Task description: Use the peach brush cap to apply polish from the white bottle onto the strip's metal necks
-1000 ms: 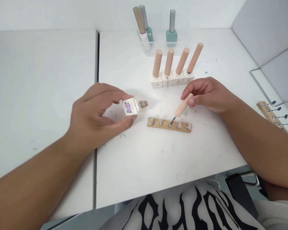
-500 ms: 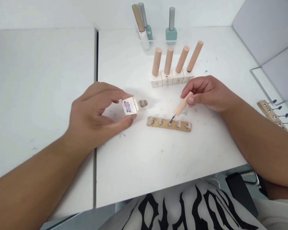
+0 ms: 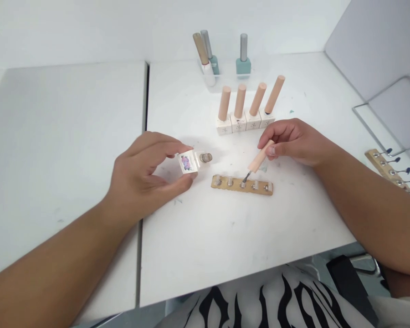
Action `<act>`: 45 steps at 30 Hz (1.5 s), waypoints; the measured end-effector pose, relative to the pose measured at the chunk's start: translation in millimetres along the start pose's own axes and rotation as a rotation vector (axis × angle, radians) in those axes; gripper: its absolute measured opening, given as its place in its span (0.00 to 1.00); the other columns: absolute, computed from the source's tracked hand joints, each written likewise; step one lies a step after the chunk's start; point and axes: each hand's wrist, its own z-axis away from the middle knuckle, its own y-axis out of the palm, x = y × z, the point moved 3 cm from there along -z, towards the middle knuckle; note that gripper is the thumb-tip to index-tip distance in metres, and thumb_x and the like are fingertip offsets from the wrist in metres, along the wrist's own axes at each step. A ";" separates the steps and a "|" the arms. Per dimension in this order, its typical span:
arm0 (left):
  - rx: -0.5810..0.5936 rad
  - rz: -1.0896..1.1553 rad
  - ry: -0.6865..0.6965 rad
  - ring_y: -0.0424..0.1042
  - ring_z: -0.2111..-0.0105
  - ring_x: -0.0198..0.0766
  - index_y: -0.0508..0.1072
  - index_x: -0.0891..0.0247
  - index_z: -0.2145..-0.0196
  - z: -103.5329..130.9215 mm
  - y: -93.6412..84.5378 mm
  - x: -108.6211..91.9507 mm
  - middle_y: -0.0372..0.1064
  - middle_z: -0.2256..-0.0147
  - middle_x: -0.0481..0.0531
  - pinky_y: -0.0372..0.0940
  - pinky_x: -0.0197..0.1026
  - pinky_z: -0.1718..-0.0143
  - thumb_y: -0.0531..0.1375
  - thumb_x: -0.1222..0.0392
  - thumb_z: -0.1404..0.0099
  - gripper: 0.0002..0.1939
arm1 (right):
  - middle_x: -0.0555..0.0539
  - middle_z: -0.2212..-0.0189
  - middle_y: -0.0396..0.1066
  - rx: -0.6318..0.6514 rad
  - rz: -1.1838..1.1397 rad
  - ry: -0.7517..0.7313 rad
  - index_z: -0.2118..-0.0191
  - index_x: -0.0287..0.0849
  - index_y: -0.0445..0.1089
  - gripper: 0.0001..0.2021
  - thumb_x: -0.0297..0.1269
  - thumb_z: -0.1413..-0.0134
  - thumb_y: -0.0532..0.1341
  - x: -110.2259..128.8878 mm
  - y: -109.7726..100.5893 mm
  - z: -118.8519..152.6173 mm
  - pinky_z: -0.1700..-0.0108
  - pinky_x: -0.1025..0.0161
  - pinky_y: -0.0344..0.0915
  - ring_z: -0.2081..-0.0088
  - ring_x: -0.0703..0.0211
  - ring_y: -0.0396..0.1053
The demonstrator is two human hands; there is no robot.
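Observation:
My left hand (image 3: 150, 173) pinches a white nail polish bottle (image 3: 188, 163) with a flower print between thumb and fingers. The bottle is tilted on its side, uncapped, its neck pointing right. Between the thumb and fingers of my right hand (image 3: 290, 141) is a peach-coloured nail polish brush cap (image 3: 259, 157). Its dark bristles reach down to the middle mount of a wooden strip (image 3: 222, 186), and the tip appears to touch there. Several small clear pieces, which look like nail tips, sit on metal mounts along the strip.
Behind the strip stand several white bottles (image 3: 239, 123) with peach caps in a row. Farther back, a clear holder (image 3: 225, 84) has teal bottles and a white one with a gold cap. At right lie another wooden strip (image 3: 379, 161) with dark tips and a wire frame (image 3: 369, 123).
The whole view has shifted, so everything sits lower in the picture. Both hands keep their holds, and the brush stays at the middle mount of the strip.

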 end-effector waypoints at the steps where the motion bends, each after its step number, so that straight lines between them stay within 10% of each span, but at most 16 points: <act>1: 0.000 -0.004 0.001 0.70 0.65 0.41 0.73 0.53 0.57 0.0 0.2 -0.1 0.70 0.63 0.48 0.66 0.45 0.68 0.66 0.64 0.46 0.18 | 0.53 0.77 0.69 -0.001 -0.001 0.003 0.68 0.37 0.74 0.09 0.35 0.55 0.70 -0.1 -0.1 0.1 0.73 0.73 0.64 0.76 0.72 0.66; 45: -0.035 -0.059 0.011 0.68 0.67 0.39 0.75 0.55 0.60 -2.3 -0.2 -2.4 0.70 0.66 0.47 0.64 0.45 0.69 0.66 0.58 0.47 0.15 | 0.53 0.77 0.68 0.030 0.034 -0.016 0.69 0.37 0.71 0.06 0.21 0.54 0.62 5.8 4.5 0.2 0.72 0.72 0.62 0.74 0.71 0.64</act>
